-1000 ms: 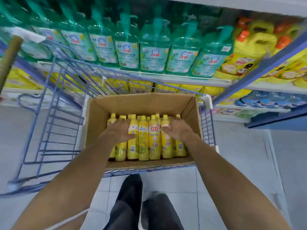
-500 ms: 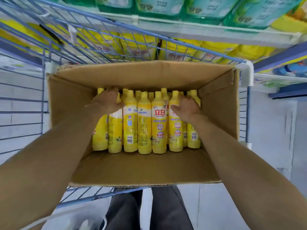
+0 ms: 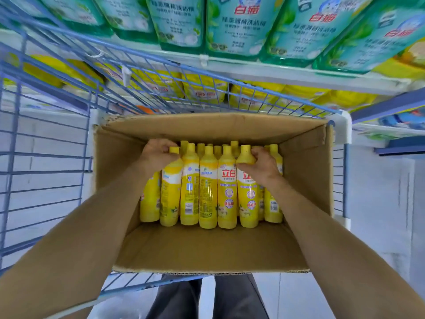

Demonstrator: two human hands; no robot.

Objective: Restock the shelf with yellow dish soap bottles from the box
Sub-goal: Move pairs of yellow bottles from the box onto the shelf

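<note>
Two stocked shelves (image 3: 253, 71) stand behind blue cart (image 3: 46, 154).

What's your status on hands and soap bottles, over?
Left hand grips left bottle at the neck. Right hand grips right bottle at the neck. Both upright in the box, packed among other bottles. Nothing over them.

Forearms rise from the lower corners; left hand (image 3: 156, 157) grips the left bottle (image 3: 170, 196), right hand (image 3: 264, 168) the right bottle (image 3: 249, 196).
</note>
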